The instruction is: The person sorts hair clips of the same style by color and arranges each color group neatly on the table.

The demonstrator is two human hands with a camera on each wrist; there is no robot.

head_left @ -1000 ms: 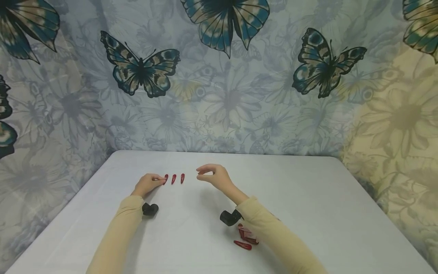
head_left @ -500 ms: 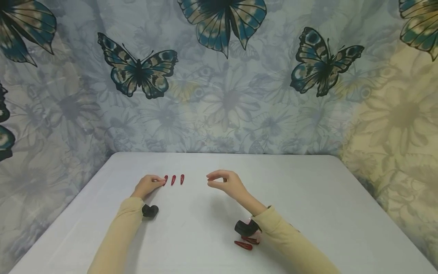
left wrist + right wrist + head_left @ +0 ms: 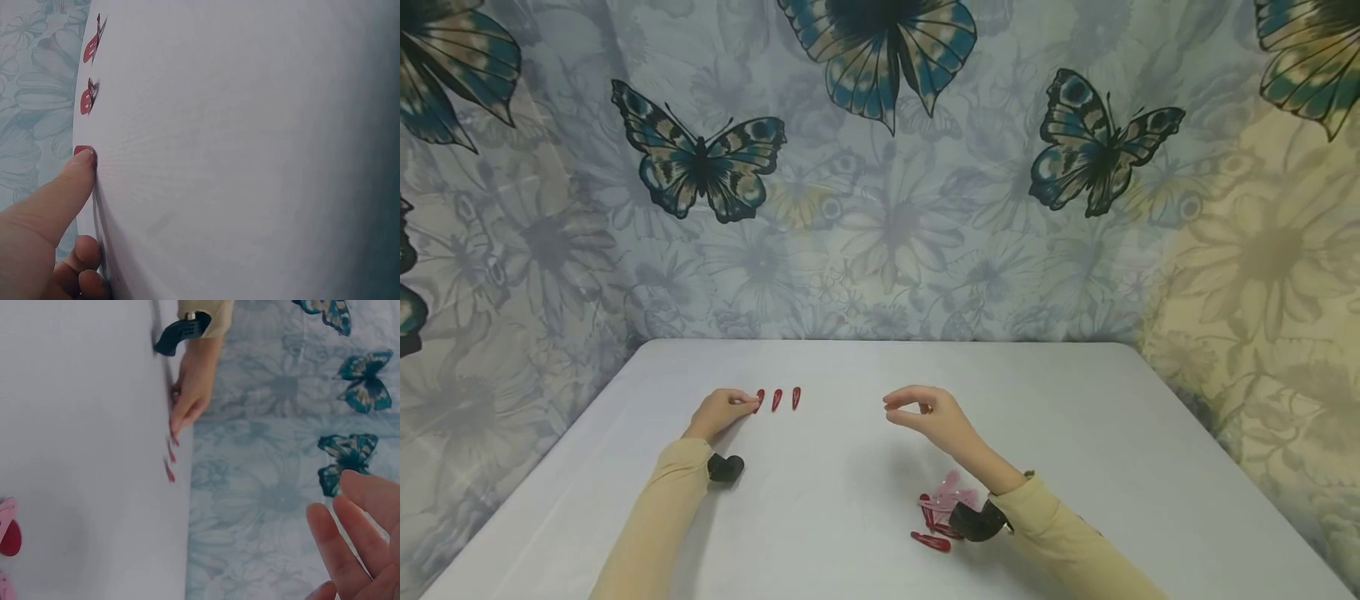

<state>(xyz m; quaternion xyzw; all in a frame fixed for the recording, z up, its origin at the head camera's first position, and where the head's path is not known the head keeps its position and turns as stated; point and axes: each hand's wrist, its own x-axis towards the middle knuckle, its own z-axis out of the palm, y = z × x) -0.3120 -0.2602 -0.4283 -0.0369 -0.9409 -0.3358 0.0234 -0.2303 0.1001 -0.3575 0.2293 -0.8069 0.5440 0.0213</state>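
Observation:
Three red snap hair clips stand in a short row toward the back left of the table. My left hand [image 3: 718, 412] pinches the end clip [image 3: 760, 397] of that row, and in the left wrist view the thumb [image 3: 72, 181] covers most of it. Beside it lie the middle clip [image 3: 777, 400] and the right-hand clip [image 3: 796, 398], both untouched. My right hand [image 3: 932, 421] is raised over the table with bent fingers and a gap between thumb and fingers, holding nothing. Below it is a small pile of pink clips [image 3: 952, 490] and red clips.
One red clip [image 3: 931, 542] lies at the pile's near side. The black camera [image 3: 977, 521] on my right wrist hides part of the pile. A white table [image 3: 820, 517] ends at a butterfly-printed cloth backdrop [image 3: 895, 250].
My right hand has moved away from the row, right and toward me, above the pile. More of the pink clips show now. My left hand stays at the end clip.

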